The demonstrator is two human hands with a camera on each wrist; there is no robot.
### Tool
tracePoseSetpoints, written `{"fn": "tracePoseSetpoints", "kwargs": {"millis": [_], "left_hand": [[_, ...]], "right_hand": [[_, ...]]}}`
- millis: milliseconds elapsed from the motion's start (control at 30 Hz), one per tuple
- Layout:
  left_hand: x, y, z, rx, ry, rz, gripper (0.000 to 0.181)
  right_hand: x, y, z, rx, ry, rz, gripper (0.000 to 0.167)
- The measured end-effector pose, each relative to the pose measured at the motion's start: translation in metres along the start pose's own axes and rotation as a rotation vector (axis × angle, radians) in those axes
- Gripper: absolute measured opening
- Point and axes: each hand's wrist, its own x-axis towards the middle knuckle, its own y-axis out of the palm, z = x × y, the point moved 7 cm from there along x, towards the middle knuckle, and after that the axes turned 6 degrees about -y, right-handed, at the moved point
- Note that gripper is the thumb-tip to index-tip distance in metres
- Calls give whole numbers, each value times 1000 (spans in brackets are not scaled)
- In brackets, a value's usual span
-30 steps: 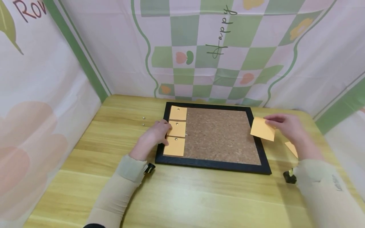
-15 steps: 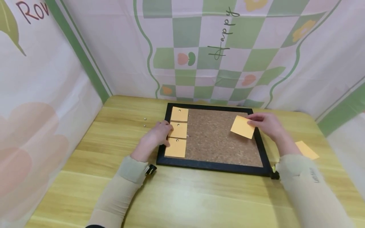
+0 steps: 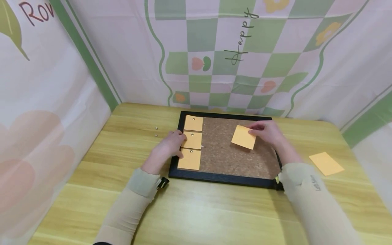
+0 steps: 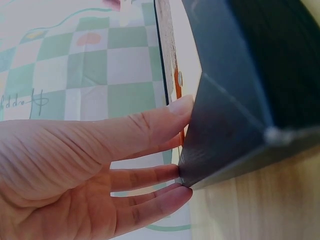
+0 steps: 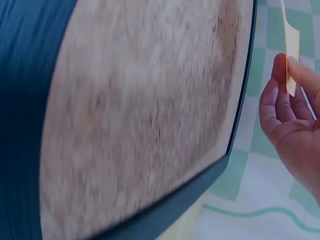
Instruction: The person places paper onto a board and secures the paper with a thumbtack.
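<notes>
A cork board (image 3: 225, 163) with a black frame lies on the wooden table. My right hand (image 3: 267, 132) pinches an orange paper note (image 3: 244, 137) by its right side, tilted above the cork. In the right wrist view the note (image 5: 291, 60) appears nearly edge-on between thumb and fingers. Along the board's left side, an upper note (image 3: 193, 123), a middle note (image 3: 193, 140) and a lower note (image 3: 190, 160) each have a pushpin near the top. My left hand (image 3: 168, 144) rests at the frame's left edge, its fairly straight fingers touching the frame (image 4: 230, 85).
Another orange note (image 3: 326, 163) lies on the table to the right of the board. Two small pins (image 3: 156, 132) lie left of the board. Near the middle note, a small pin (image 3: 203, 146) shows on the cork. Behind the table hangs a checked cloth (image 3: 211, 41).
My right hand has carried the pinched note leftward from the board's right edge to over the cork. The note on the table has come fully into view. My left hand stays at the frame.
</notes>
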Motion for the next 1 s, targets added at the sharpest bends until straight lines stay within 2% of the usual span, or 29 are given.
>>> {"fn": "tracePoseSetpoints", "kwargs": {"millis": [400, 700, 1000], "left_hand": [[0, 0, 0, -9, -10, 1, 71], [0, -1, 0, -10, -16, -2, 71], [-1, 0, -1, -12, 0, -11, 72]], "right_hand": [[14, 35, 12, -29, -20, 38, 27], [18, 57, 23, -2, -25, 141, 25], [13, 76, 40, 66, -64, 252, 23]]}}
